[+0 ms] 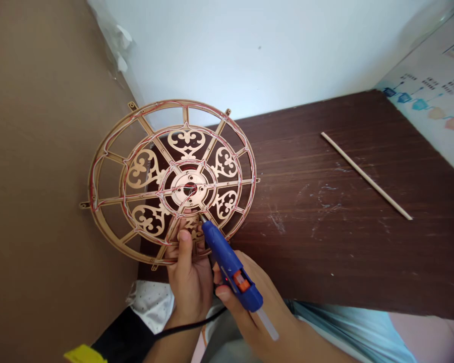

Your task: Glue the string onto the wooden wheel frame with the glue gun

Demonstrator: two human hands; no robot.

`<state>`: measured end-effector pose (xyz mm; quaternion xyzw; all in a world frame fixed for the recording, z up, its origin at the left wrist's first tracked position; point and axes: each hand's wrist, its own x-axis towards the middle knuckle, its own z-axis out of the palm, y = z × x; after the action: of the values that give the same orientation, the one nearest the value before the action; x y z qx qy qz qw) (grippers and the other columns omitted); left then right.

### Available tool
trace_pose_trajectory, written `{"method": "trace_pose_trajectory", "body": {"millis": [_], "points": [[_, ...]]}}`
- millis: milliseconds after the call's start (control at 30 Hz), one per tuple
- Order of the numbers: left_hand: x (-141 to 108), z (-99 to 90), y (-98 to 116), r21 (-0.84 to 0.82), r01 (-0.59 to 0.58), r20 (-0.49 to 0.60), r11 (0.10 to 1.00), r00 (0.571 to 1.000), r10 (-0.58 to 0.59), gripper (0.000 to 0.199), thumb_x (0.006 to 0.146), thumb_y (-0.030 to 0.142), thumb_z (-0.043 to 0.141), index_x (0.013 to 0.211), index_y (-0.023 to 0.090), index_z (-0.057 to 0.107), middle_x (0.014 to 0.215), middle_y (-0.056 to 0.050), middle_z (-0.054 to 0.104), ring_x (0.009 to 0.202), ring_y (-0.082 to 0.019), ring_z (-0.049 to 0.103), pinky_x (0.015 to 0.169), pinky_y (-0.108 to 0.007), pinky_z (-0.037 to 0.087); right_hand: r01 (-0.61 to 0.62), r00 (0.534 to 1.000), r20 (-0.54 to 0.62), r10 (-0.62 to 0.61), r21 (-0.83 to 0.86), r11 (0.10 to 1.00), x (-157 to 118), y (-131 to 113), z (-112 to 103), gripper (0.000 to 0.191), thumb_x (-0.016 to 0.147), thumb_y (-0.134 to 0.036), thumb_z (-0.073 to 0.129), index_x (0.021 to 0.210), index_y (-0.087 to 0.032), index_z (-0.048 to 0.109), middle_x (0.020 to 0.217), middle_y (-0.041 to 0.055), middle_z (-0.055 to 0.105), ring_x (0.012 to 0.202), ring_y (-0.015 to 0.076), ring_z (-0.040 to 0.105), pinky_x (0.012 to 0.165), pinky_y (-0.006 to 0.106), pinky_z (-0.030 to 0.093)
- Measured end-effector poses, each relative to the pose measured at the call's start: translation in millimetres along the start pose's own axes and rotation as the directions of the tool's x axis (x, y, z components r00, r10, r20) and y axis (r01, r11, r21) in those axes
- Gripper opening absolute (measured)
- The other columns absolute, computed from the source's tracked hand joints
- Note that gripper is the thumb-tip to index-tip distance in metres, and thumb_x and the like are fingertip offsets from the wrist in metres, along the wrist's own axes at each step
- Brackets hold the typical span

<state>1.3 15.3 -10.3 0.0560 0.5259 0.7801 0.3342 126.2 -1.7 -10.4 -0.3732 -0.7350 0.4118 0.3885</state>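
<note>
A round gold metal lamp frame [190,179] with scroll ornaments and red and white wires along its rings is tilted up above the table. My left hand [189,267] grips its lower part, thumb on the near side and fingers partly hidden behind the frame. In my right hand [245,297] is a blue glue gun [227,259], its nozzle at the inner ring just below the hub. A clear glue stick [267,324] sticks out of the gun's rear. A black cord [191,323] runs across my left forearm.
On the dark wooden table [295,237] lies a thin wooden stick [366,176], with pale smears beside it. A brown panel [41,151] stands close on the left, a white wall [257,55] behind. A printed poster [435,96] is at right.
</note>
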Motion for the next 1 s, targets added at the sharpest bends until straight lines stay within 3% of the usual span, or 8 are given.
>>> {"method": "trace_pose_trajectory", "body": {"millis": [300, 567, 833, 1000], "points": [[-2, 0.9, 1, -0.010, 0.002, 0.006, 1.000, 1.000, -0.002, 0.053, 0.077, 0.039, 0.100, 0.127, 0.038, 0.082, 0.156, 0.002, 0.067, 0.137, -0.024, 0.071, 0.095, -0.022, 0.067, -0.017, 1.000, 0.014, 0.017, 0.006, 1.000, 2, 0, 0, 0.034, 0.117, -0.050, 0.038, 0.110, -0.024, 0.059, 0.096, 0.0070, 0.074, 0.084, 0.0225, 0.073, 0.076, 0.036, 0.064], [-2, 0.6, 1, -0.004, 0.037, 0.077, 0.999, 0.996, -0.037, 0.045, 0.082, 0.041, 0.097, 0.124, 0.036, 0.083, 0.134, -0.001, 0.081, 0.101, -0.016, 0.083, 0.091, -0.022, 0.067, -0.067, 0.998, 0.009, 0.067, 0.147, 0.987, 0, 4, 1, 0.033, 0.114, -0.055, 0.046, 0.115, -0.025, 0.062, 0.097, 0.0056, 0.074, 0.084, 0.0219, 0.072, 0.076, 0.034, 0.064], [2, 1.4, 5, -0.024, 0.042, 0.105, 0.999, 0.994, -0.040, 0.037, 0.087, 0.036, 0.092, 0.123, 0.030, 0.083, 0.135, -0.004, 0.081, 0.121, -0.018, 0.078, 0.098, -0.018, 0.063, -0.132, 0.989, -0.010, 0.147, 0.386, 0.913, -1, 0, 2, 0.041, 0.110, -0.062, 0.050, 0.129, -0.028, 0.065, 0.108, 0.0073, 0.071, 0.091, 0.0215, 0.072, 0.080, 0.031, 0.063], [1, 4.1, 5, -0.016, 0.036, 0.135, 0.999, 0.990, -0.033, 0.035, 0.091, 0.034, 0.089, 0.125, 0.032, 0.083, 0.128, -0.004, 0.084, 0.117, -0.018, 0.080, 0.098, -0.022, 0.064, -0.118, 0.991, -0.011, 0.135, 0.424, 0.898, -8, 7, 6, 0.044, 0.105, -0.063, 0.060, 0.133, -0.029, 0.064, 0.104, 0.0051, 0.068, 0.086, 0.0199, 0.069, 0.080, 0.030, 0.062]]}}
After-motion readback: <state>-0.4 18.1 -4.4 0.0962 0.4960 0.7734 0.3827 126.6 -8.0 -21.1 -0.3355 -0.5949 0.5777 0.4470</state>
